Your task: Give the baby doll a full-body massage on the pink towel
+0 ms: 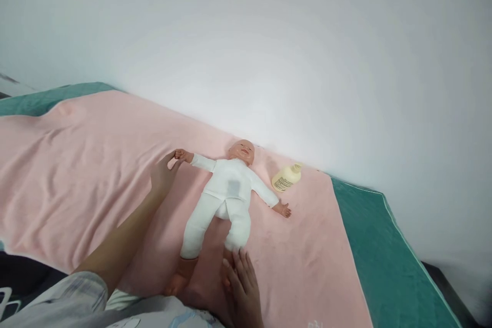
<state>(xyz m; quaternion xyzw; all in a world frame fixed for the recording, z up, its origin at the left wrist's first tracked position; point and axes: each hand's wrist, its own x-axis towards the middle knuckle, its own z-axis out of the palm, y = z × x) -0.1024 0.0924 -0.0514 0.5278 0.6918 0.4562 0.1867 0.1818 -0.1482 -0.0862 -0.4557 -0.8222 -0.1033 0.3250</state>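
Observation:
A baby doll (pixel 235 179) in a white top and white trousers lies on its back on a pink blanket (pixel 300 256). Its arms are spread out and its feet point toward me. My left hand (pixel 164 174) pinches the doll's hand on the left side between thumb and fingers. Down by the doll's lower leg on the right, my right hand (pixel 245 282) lies with fingers stretched out, against the bare ankle and foot. That foot is partly covered by my fingers. A grey patch marks the front of the doll's top.
A pale yellow pump bottle (pixel 286 178) lies tilted on the blanket, right of the doll's head. Green cloth (pixel 388 251) shows under the blanket at both sides. A white wall (pixel 246 51) rises directly behind. Dark objects sit at the lower left edge.

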